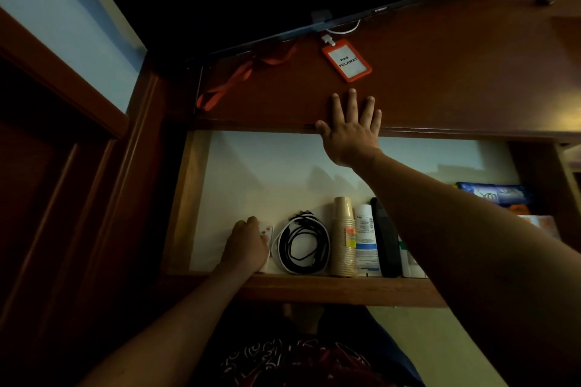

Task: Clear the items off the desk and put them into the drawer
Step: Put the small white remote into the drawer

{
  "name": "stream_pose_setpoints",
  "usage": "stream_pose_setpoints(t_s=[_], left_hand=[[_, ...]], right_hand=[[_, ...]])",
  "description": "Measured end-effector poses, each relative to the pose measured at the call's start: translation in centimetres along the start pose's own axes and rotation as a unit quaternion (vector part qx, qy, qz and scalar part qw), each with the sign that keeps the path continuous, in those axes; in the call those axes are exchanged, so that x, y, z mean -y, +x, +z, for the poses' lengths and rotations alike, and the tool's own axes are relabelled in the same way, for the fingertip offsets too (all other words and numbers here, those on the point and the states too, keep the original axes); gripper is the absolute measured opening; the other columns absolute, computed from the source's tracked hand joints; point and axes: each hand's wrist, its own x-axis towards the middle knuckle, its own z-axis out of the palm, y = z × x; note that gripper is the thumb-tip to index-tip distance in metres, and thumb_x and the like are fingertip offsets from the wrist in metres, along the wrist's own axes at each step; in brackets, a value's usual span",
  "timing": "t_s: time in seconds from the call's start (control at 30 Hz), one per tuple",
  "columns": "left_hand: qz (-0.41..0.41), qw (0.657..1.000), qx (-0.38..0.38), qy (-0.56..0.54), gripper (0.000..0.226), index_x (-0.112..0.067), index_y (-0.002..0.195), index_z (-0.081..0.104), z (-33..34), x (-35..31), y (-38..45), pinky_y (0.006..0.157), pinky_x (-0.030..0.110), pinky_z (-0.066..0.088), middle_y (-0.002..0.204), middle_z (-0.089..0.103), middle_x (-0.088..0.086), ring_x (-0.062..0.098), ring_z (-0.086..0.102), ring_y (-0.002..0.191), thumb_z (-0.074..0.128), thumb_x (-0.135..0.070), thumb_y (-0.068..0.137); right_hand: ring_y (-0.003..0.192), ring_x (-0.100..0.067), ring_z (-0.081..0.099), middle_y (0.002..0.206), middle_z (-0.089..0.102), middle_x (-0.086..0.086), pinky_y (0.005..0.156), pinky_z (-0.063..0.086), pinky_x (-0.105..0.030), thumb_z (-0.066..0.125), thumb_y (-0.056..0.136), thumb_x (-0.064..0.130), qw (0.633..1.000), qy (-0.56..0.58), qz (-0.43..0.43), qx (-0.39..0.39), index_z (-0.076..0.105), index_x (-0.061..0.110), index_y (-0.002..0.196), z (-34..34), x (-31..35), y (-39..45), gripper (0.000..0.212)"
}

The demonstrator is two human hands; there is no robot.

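Left hand (246, 245) grips a remote (267, 234) — right hand (350, 129) flat, splayed.

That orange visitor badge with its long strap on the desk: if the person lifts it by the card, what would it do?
The badge holder looks flat and rigid, so it would probably lift easily. Its orange lanyard lies in loose folds, so it likely trails limply and may drag. The right hand is spread flat just short of it.
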Motion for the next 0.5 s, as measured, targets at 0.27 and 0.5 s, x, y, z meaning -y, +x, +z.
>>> stream_pose_setpoints(t_s=[0.27,0.5], left_hand=[[-0.001,1.0,0.022,-0.009,0.035,-0.013,0.128,0.044,-0.13,0.47,0.23,0.075,0.031,0.04,0.118,0.054,0.017,0.033,0.055,0.106,0.054,-0.028,0.097],[-0.003,0.999,0.031,-0.01,0.037,-0.014,0.13,0.044,0.03,0.69,0.19,0.078,0.032,0.042,0.122,0.054,0.018,0.033,0.055,0.109,0.053,-0.03,0.097]], right_hand=[[0.148,-0.041,-0.023,0.166,-0.018,-0.008,0.118,-0.013,-0.057,0.006,0.096,0.07,1.0,-0.003,0.003,-0.008,-0.007,0.028,0.159,-0.08,0.13,0.04,0.077],[0.148,-0.041,-0.022,0.166,-0.018,-0.008,0.118,-0.013,-0.056,0.006,0.096,0.07,1.0,-0.003,0.004,-0.004,-0.007,0.028,0.159,0.03,0.22,-0.12,0.077]])
